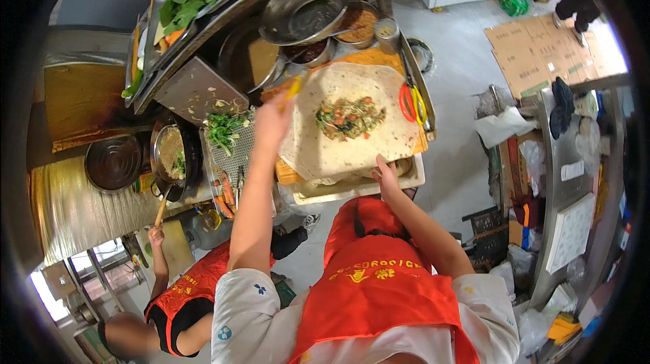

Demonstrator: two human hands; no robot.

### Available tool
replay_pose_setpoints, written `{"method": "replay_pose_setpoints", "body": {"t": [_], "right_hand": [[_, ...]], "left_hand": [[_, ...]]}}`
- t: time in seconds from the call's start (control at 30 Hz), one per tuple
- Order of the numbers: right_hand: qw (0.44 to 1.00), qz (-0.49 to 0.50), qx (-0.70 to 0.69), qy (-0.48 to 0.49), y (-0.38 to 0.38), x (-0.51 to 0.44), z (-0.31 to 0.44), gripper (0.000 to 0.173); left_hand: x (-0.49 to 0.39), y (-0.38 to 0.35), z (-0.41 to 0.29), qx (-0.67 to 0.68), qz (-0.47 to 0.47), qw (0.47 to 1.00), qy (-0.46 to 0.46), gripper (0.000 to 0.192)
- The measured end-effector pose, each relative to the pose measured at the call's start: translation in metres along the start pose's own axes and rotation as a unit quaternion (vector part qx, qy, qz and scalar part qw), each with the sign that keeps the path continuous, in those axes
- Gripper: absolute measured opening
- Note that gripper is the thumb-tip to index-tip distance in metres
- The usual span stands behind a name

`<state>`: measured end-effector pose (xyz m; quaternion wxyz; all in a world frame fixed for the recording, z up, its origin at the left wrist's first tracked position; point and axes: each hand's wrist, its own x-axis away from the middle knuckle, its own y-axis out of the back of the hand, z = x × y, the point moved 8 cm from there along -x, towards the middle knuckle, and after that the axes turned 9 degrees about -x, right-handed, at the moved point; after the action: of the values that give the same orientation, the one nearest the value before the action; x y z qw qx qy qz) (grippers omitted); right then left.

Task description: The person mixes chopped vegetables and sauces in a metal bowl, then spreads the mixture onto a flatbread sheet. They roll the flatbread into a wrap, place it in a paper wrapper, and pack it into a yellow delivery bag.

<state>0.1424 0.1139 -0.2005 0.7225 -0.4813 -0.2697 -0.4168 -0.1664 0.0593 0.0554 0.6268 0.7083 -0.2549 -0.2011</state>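
Note:
A large thin flatbread (304,135) lies on a wooden board (290,173), with a heap of chopped vegetables (350,117) at its middle. My left hand (274,117), at the flatbread's left side, is closed around a yellow handle (293,87); what the handle belongs to is not clear. At the near edge of the flatbread my right hand (387,177) touches or holds the rim, thumb on top and fingers lower down. Red-and-yellow-handled scissors (414,104) rest at the flatbread's right side.
Beyond the board stand a metal basin (304,8), a bowl of reddish-brown crumbs (358,23) and a jar (387,34). A cream tray (335,194) sits under the board's near edge. At left, a co-worker's hand (156,236) holds a wooden handle at a wok (173,153). Leafy greens (223,130) lie between.

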Motion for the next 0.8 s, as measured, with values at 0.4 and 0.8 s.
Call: {"method": "replay_pose_setpoints", "body": {"t": [0.4,0.8], "right_hand": [[0.999,-0.039,0.018,-0.024,0.018,-0.010,-0.012,0.059],[0.997,-0.069,0.032,0.027,0.008,0.006,-0.009,0.052]], "left_hand": [[-0.133,-0.056,0.164,-0.038,0.120,0.974,0.187,0.033],[-0.061,-0.090,-0.048,0.240,0.384,0.892,0.001,0.038]]}}
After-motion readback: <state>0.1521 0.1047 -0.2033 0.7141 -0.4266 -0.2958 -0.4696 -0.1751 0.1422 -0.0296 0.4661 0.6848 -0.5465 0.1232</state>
